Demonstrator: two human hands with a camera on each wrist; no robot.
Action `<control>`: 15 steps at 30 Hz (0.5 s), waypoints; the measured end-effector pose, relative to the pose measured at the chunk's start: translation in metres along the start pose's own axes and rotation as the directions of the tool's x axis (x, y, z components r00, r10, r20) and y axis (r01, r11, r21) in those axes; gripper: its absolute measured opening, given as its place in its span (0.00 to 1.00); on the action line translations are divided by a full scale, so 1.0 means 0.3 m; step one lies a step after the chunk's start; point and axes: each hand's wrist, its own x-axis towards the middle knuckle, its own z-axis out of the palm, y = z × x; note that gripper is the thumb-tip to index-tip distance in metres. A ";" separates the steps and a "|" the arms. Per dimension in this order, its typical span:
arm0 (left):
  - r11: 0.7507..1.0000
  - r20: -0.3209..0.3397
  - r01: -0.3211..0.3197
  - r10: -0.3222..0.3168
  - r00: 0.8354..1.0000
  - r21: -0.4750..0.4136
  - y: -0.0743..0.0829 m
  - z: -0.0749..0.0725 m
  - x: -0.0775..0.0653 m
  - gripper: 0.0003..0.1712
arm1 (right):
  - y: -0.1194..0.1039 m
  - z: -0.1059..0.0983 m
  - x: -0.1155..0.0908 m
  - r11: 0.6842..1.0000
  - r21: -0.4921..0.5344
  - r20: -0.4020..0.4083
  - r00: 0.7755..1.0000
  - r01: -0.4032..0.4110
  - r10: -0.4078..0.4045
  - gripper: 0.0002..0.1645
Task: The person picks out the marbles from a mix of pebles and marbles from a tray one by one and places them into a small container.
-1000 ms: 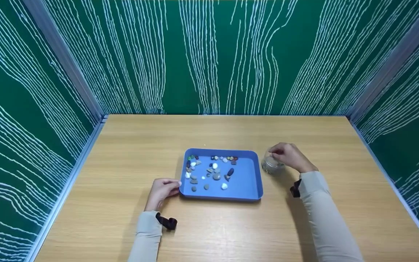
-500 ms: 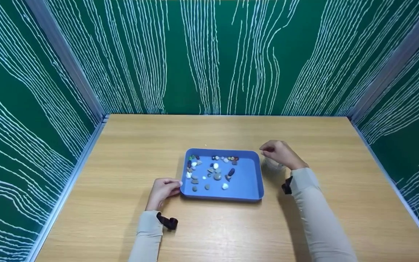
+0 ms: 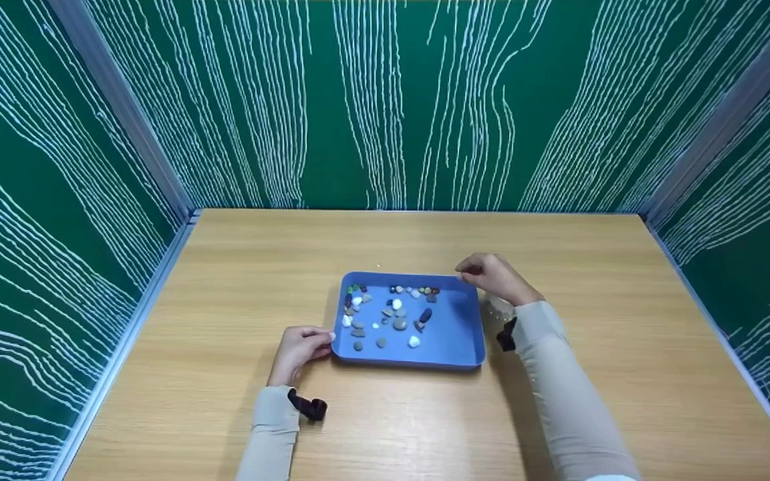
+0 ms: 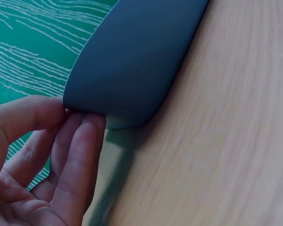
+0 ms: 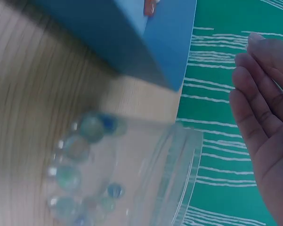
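A blue tray [image 3: 455,334] holds several pebbles [image 3: 400,323] and small coloured pieces, mostly along its left and back sides. My left hand [image 3: 301,351] grips the tray's left wall near the front corner; in the left wrist view its thumb and fingers [image 4: 82,141] meet at that corner. Over the tray's back right corner hovers my right hand [image 3: 497,277], fingers loosely bent. The right wrist view shows nothing visible between these fingers [image 5: 247,84]. Beside the tray's right wall stands a clear jar [image 3: 500,308], partly hidden by the right hand and wrist; glass marbles [image 5: 68,176] lie at its bottom.
The wooden table [image 3: 258,267] surrounds the tray and the jar. Green panels [image 3: 331,100] with white lines enclose the table at the back and both sides. A tiny pale speck [image 3: 378,266] lies behind the tray.
My right hand has moved left from above the jar to the tray's back right corner. The left hand stays at the tray's left wall, and the tray keeps its place.
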 end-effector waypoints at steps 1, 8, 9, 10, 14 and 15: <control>1.000 0.006 0.000 0.000 1.000 0.002 0.011 0.001 -0.010 0.15 | -0.006 0.005 0.005 1.000 0.007 0.004 1.000 -0.002 0.002 0.14; 1.000 0.011 0.008 -0.009 1.000 0.013 0.029 0.001 -0.025 0.15 | -0.053 0.037 0.046 1.000 0.025 0.013 1.000 0.013 -0.014 0.14; 1.000 0.010 0.009 -0.010 1.000 0.011 0.019 -0.001 -0.016 0.15 | -0.062 0.041 0.052 1.000 0.022 0.016 1.000 0.013 -0.014 0.14; 1.000 0.007 0.010 -0.010 1.000 0.009 0.009 -0.002 -0.007 0.15 | -0.072 0.046 0.058 1.000 0.020 0.018 1.000 0.016 -0.017 0.13; 1.000 -0.014 0.016 -0.016 1.000 -0.002 -0.026 -0.003 0.025 0.13 | -0.112 0.068 0.081 1.000 0.023 0.046 0.999 0.000 -0.001 0.13; 1.000 -0.021 0.017 -0.017 1.000 -0.002 -0.030 -0.003 0.029 0.13 | -0.121 0.075 0.087 1.000 0.029 0.054 0.999 -0.004 0.003 0.13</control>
